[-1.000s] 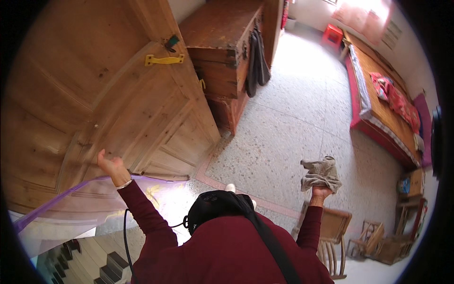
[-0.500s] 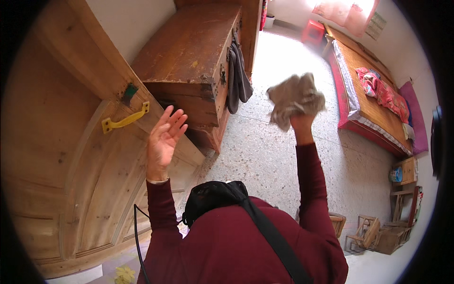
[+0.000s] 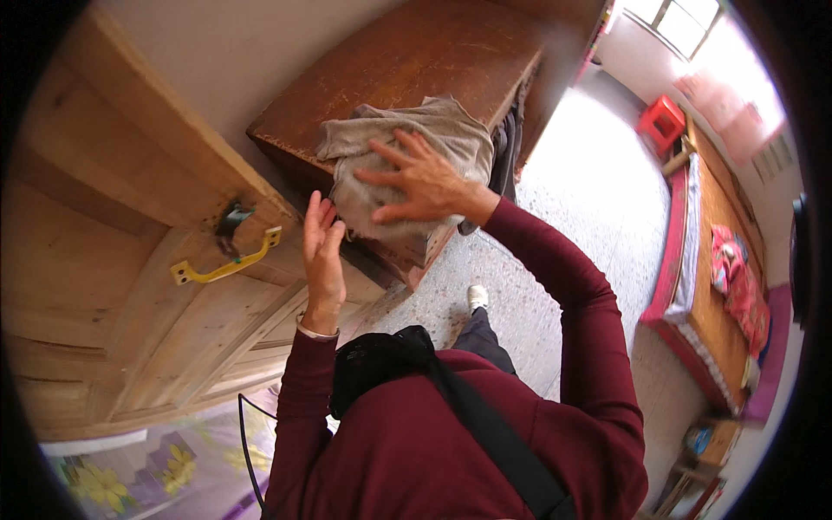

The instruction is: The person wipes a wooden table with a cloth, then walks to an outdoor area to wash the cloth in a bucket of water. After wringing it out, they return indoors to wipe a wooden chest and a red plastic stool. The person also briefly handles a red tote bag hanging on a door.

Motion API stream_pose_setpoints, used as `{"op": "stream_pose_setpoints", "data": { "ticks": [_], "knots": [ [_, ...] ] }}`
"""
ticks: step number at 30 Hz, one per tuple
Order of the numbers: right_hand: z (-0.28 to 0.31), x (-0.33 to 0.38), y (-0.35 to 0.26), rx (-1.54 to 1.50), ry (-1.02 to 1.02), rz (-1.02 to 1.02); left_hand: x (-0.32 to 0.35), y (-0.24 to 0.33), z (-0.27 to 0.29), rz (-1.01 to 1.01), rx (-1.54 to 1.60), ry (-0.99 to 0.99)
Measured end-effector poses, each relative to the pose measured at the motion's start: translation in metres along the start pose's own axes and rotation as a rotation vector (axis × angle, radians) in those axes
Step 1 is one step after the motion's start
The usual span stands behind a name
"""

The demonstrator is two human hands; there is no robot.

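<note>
**Cloth (image 3: pixel 455 137) under the right hand (image 3: pixel 426 184), left hand (image 3: pixel 322 264) at its side**

The cloth lies spread over the near end of the chest (image 3: pixel 425 52), its lower part hanging past the edge. Its longer side seems to run left to right, though folds and the right hand obscure the outline. The right hand is nearer: it sits across the middle of the cloth, back up, fingers fanned and pointing left. It pinches nothing; whether it presses or hovers just above, I cannot tell. The left hand points upward beside the cloth's lower left edge, fingers close together, holding nothing; contact is unclear. From it, the cloth lies up and to the right, while the door's yellow handle (image 3: pixel 227 270) is to its left.
</note>
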State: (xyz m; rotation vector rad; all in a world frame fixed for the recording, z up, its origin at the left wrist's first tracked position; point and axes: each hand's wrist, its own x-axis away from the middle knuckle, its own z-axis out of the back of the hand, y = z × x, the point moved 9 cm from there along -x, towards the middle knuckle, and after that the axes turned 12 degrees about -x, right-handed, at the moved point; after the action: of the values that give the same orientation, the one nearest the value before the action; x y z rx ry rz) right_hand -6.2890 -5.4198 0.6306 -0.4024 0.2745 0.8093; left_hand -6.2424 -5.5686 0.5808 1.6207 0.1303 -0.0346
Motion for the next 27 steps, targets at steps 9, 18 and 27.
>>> {"op": "stream_pose_setpoints", "data": {
  "ticks": [9, 18, 27],
  "knots": [
    [0.015, -0.041, 0.153, 0.012, -0.076, 0.099, -0.008, -0.010, -0.014, -0.010, -0.009, 0.391],
    [-0.016, -0.032, 0.132, 0.005, -0.255, 0.297, -0.005, -0.018, -0.064, -0.028, 0.025, 0.442],
    [-0.055, -0.095, 0.032, -0.250, -0.484, 0.724, -0.005, -0.005, -0.045, -0.079, -0.075, 0.705]
  ]
}}
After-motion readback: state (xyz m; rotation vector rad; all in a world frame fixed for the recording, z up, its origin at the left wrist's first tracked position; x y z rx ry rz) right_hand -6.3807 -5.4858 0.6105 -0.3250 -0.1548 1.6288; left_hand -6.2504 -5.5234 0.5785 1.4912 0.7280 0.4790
